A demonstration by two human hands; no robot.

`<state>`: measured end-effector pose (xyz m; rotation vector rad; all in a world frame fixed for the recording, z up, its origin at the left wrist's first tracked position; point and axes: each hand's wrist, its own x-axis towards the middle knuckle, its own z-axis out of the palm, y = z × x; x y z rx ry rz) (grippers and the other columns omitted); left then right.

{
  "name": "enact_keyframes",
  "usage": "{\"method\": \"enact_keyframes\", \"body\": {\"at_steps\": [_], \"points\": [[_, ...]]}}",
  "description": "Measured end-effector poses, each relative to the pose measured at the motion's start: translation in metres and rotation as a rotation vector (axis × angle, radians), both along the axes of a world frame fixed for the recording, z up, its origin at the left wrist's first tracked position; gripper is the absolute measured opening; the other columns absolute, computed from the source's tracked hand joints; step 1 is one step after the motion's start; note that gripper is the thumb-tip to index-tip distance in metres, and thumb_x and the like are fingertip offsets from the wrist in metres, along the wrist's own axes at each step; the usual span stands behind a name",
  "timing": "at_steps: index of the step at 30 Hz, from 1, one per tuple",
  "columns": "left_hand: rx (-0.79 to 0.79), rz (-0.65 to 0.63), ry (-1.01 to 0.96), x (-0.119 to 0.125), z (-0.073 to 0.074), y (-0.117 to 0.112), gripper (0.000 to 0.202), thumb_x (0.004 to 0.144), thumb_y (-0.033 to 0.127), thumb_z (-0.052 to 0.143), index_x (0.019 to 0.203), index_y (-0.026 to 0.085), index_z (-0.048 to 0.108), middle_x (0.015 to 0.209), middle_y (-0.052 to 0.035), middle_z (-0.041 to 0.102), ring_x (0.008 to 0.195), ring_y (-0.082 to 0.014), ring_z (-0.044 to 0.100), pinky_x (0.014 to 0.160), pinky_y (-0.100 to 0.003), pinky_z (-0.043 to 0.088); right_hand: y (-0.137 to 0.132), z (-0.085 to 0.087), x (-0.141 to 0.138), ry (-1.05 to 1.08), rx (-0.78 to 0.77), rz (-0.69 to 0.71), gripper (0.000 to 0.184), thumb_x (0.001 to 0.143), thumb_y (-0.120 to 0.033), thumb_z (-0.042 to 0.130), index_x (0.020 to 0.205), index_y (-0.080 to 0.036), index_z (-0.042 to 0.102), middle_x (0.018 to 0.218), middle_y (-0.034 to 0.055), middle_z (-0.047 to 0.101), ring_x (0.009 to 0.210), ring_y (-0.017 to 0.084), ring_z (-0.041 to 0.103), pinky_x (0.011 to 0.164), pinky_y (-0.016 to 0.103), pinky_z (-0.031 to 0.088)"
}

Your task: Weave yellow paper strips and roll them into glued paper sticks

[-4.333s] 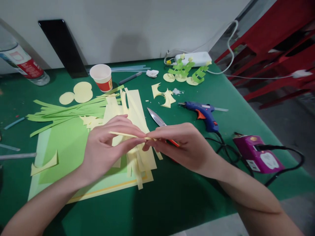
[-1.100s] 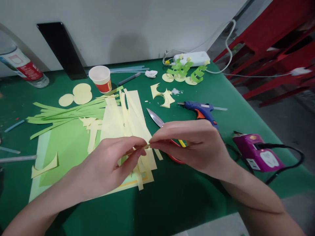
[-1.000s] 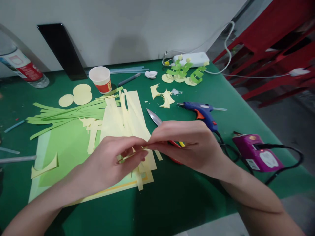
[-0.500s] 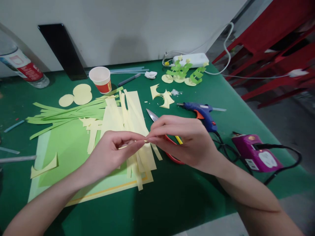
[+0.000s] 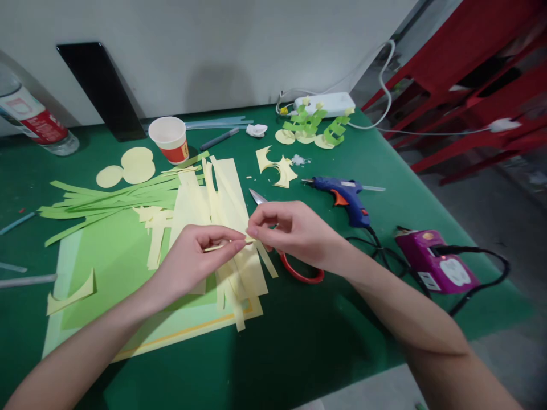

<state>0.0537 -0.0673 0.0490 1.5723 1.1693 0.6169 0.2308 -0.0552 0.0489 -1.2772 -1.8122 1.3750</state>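
Between thumb and forefinger, my left hand [image 5: 205,253] pinches a narrow pale yellow paper strip [image 5: 213,247], whose far end reaches my right fingertips. My right hand [image 5: 293,233] is closed at that end, thumb and forefinger together on the strip. Beneath both hands lie pale yellow paper strips [image 5: 233,285] on yellow and green sheets [image 5: 111,267]. Scissors with red handles [image 5: 305,274] rest under my right hand, partly hidden by it. Green strips [image 5: 94,200] are heaped to the left.
A blue glue gun [image 5: 344,191] lies to the right, wired to a purple power box [image 5: 436,262]. Behind are a paper cup [image 5: 168,136], a pen [image 5: 219,139], paper scraps [image 5: 277,168] and small green paper plants [image 5: 307,119]. A bottle [image 5: 36,117] stands at far left.
My right hand has turned and its fingers have curled more at the strip's end. More of the strip and the scissors' red handle now shows. The view has shifted slightly.
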Motion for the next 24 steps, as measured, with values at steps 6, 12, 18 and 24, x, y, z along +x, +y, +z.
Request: {"method": "enact_keyframes", "body": {"at_steps": [6, 12, 18, 24], "points": [[-0.013, -0.006, -0.027, -0.001, -0.005, 0.003, 0.017, 0.078, 0.033, 0.060, 0.075, 0.019, 0.069, 0.036, 0.0069, 0.041, 0.035, -0.0079, 0.039, 0.038, -0.020, 0.033, 0.003, -0.002, 0.001, 0.076, -0.217, 0.027, 0.016, 0.076, -0.028, 0.054, 0.069, -0.013, 0.054, 0.052, -0.0045, 0.048, 0.044, 0.004, 0.042, 0.040, 0.016, 0.032], [-0.013, -0.015, -0.044, -0.003, -0.010, 0.006, 0.016, 0.079, 0.031, 0.059, 0.074, 0.017, 0.066, 0.036, 0.0083, 0.037, 0.032, -0.0052, 0.030, 0.033, -0.018, 0.023, 0.006, -0.004, 0.001, 0.085, -0.242, 0.029, 0.016, 0.076, -0.029, 0.054, 0.070, -0.014, 0.054, 0.050, -0.0053, 0.046, 0.043, 0.005, 0.042, 0.040, 0.016, 0.033], [-0.048, -0.004, -0.047, -0.004, -0.014, 0.007, 0.018, 0.080, 0.033, 0.058, 0.078, 0.017, 0.066, 0.037, 0.0078, 0.039, 0.033, -0.0061, 0.032, 0.035, -0.019, 0.024, 0.011, 0.003, 0.006, 0.042, -0.215, 0.023, 0.019, 0.082, -0.026, 0.046, 0.073, -0.013, 0.057, 0.050, -0.0055, 0.046, 0.042, 0.004, 0.041, 0.043, 0.017, 0.032], [-0.013, -0.021, -0.037, -0.003, -0.013, 0.007, 0.018, 0.080, 0.033, 0.057, 0.076, 0.018, 0.067, 0.036, 0.0082, 0.037, 0.034, -0.0072, 0.032, 0.039, -0.021, 0.027, 0.011, -0.004, 0.006, 0.003, -0.024, 0.096, 0.013, 0.074, -0.024, 0.058, 0.071, -0.012, 0.060, 0.067, -0.0001, 0.057, 0.058, 0.007, 0.047, 0.054, 0.020, 0.038]]}}
